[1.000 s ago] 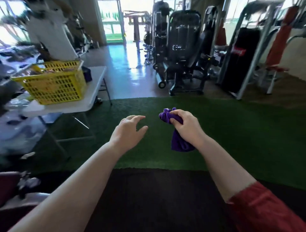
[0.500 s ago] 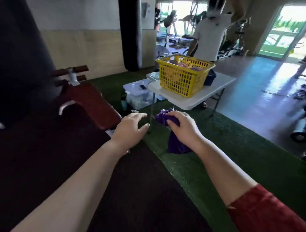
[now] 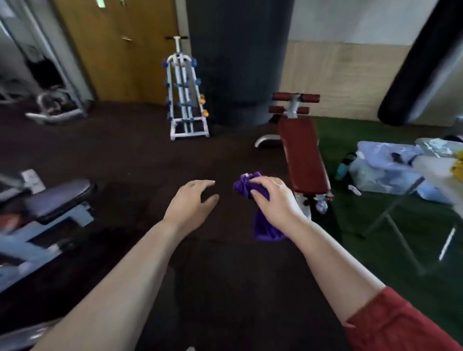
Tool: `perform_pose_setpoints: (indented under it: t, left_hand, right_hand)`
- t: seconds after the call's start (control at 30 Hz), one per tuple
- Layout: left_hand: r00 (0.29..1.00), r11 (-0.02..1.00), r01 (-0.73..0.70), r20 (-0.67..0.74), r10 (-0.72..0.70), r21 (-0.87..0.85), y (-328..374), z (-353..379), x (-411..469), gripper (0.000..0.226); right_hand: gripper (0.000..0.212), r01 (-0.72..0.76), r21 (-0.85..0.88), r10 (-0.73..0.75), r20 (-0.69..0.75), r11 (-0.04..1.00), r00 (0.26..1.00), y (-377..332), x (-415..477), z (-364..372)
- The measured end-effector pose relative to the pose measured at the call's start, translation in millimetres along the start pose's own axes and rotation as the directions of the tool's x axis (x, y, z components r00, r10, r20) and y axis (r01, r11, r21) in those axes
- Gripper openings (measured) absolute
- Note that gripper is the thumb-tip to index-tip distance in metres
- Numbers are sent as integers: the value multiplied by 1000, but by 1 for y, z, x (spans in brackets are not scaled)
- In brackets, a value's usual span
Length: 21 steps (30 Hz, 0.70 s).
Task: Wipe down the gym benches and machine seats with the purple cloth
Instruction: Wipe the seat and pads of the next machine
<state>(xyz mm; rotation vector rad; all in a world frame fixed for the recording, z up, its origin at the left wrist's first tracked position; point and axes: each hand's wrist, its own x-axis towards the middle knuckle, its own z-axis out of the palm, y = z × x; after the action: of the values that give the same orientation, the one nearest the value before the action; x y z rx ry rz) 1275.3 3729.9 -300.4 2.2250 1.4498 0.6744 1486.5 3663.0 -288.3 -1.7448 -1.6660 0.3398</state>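
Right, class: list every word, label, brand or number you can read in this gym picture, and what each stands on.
No text can be read.
The green sign above the wooden door: too blurred to read.
The purple cloth and the red bench: no print shows.

Red bench [image 3: 304, 155] on dark floor [image 3: 125, 155]

Both forearms are reaching forward from the lower edge of the view, the left one bare, a red sleeve [image 3: 395, 323] covering the right arm above the elbow. The left hand [image 3: 190, 204] is hovering palm down, its fingers [image 3: 204, 184] loosely spread and slightly bent, holding nothing. The right hand [image 3: 274, 200] is gripping a bunched purple cloth [image 3: 265, 229], which is hanging below the palm. The hands are near each other, not touching.
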Motion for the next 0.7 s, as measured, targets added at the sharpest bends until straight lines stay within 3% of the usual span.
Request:
perform_pose_setpoints:
  t: [0.17, 0.7]
  left_hand:
    - [980, 985, 168, -103, -170, -28, -70, -41, 1, 43]
    - [906, 930, 363, -254, -338, 58, -307, -218, 60, 45]
  right_hand:
    - [28, 103, 42, -107, 130, 994, 986, -52, 52, 66]
    - [27, 306, 197, -351, 267, 931, 897, -248, 231, 263]
